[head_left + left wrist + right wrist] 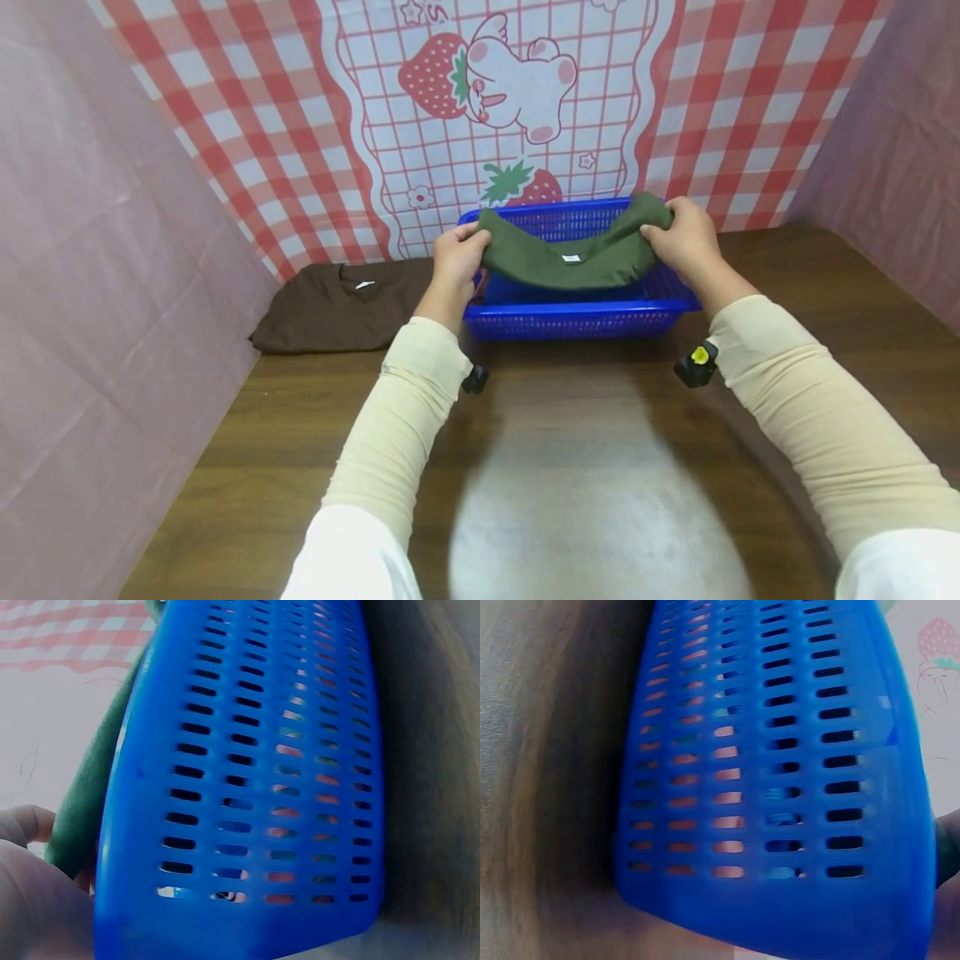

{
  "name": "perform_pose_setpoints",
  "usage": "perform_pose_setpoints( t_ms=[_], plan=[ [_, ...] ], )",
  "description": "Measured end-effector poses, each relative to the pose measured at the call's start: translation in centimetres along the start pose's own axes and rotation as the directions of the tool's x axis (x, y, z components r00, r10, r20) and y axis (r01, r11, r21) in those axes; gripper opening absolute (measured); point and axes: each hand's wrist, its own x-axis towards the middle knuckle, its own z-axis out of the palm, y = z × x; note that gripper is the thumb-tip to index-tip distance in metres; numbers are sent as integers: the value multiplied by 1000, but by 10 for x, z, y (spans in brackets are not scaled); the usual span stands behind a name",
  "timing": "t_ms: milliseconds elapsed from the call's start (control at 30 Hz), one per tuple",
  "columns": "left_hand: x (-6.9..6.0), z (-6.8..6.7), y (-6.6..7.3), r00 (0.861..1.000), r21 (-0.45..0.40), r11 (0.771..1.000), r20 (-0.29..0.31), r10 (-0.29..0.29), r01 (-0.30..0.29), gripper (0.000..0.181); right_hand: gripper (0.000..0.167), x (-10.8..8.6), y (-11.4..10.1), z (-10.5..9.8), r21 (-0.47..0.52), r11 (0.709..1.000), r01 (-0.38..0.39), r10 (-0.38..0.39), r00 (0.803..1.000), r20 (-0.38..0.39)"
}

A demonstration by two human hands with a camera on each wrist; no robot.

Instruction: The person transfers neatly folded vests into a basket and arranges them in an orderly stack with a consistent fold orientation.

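Observation:
A folded dark green shirt (573,262) with a small white neck label sags between my two hands, over the blue plastic basket (577,321). My left hand (457,260) pinches its left end near the basket's left rim. At the right end, my right hand (686,242) grips the cloth between thumb and fingers. In the left wrist view the green shirt (94,780) shows beyond the slotted basket wall (247,765), beside the thumb. The right wrist view is mostly filled by the basket wall (765,772), with only a sliver of the hand and cloth at the right edge.
A folded brown shirt (345,308) lies on the wooden table (315,433), left of the basket. Behind stands a red-and-white checked cloth (255,92) with strawberry prints. Pink cloth (97,292) hangs along the left side, and more pink cloth (892,167) on the right.

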Motion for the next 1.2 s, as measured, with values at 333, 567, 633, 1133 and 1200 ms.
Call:
perform_pose_setpoints(
  t_ms=[333, 567, 633, 1133, 1200],
  plan=[
    [-5, 3, -3, 1000, 123, 992, -18, -11, 13, 29, 54, -2, 9, -8, -125, 991, -36, 50, 993, 108],
    [-9, 4, -5, 997, 218, 975, -76, -32, 48, 39, 54, -5, 10, -15, -250, 968, 13, 21, 991, 135],
    [-10, 3, -5, 996, 243, 969, -87, -22, 42, 41, 47, -7, 10, -16, -276, 961, 28, 5, 993, 116],
    [-14, -2, -6, 956, 759, 631, -37, 290, -162, 30, 26, -20, 8, -23, -303, 945, 120, -106, 992, 64],
    [-15, -2, -5, 951, 788, 590, -15, 308, -178, 31, 23, -21, 6, -24, -305, 943, 132, -118, 991, 63]
  ],
)
